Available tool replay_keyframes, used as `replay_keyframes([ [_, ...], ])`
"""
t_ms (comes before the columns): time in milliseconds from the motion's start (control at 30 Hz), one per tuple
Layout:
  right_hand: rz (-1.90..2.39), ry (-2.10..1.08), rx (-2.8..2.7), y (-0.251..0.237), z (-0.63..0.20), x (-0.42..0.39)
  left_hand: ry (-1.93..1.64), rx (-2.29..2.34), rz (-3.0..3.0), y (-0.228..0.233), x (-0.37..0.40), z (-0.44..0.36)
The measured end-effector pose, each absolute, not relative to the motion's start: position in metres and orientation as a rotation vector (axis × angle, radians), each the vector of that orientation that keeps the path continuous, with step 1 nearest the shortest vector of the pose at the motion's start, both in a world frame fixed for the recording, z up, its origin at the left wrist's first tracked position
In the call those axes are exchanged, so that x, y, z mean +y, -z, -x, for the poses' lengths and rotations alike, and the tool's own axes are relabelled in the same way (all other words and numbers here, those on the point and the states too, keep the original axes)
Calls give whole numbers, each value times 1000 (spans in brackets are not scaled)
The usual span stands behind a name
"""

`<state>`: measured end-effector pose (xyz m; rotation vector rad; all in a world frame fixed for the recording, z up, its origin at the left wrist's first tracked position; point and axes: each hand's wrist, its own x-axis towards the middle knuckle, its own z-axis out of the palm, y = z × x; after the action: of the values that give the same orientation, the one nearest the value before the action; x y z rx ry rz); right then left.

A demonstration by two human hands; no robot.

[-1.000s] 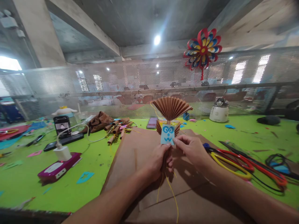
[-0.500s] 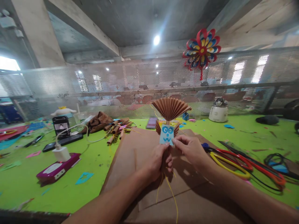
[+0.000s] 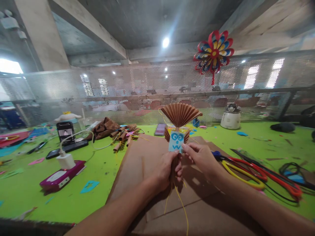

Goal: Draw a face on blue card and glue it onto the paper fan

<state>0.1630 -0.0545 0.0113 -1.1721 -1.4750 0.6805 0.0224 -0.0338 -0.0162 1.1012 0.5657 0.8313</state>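
Note:
I hold up a paper craft figure in front of me: a brown pleated fan (image 3: 180,113) on top and a light blue square face (image 3: 176,141) with drawn eyes below it. My left hand (image 3: 165,171) is closed around the figure's lower stem, from which thin yellow strings (image 3: 181,203) hang down. My right hand (image 3: 201,158) pinches the lower right corner of the blue face between thumb and forefinger. Both hands hover above a large brown paper sheet (image 3: 140,165) lying on the green table (image 3: 98,170).
Left: a magenta box (image 3: 60,177) with a white charger (image 3: 65,161), a phone (image 3: 65,132) on a stand, rolled brown paper tubes (image 3: 122,135). Right: red, yellow and black cords (image 3: 256,172), a white appliance (image 3: 230,117). A mesh screen (image 3: 137,85) backs the table; a paper pinwheel (image 3: 213,52) hangs on it.
Almost nothing has moved. My right hand's fingers have shifted slightly on the blue face's corner; the figure stays upright in the same place.

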Motion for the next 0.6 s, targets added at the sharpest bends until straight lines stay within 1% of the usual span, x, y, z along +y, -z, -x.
replay_keyframes([
  [300, 1243, -808, -1386, -10, -161, -54, -785, 519, -1189, 16, -34, -25],
  [500, 1265, -811, -1347, -12, -158, -55, -795, 547, -1261, 19, -36, -25],
  [600, 1261, -867, -1300, -14, -159, -56, -813, 562, -1287, 20, -39, -25],
])
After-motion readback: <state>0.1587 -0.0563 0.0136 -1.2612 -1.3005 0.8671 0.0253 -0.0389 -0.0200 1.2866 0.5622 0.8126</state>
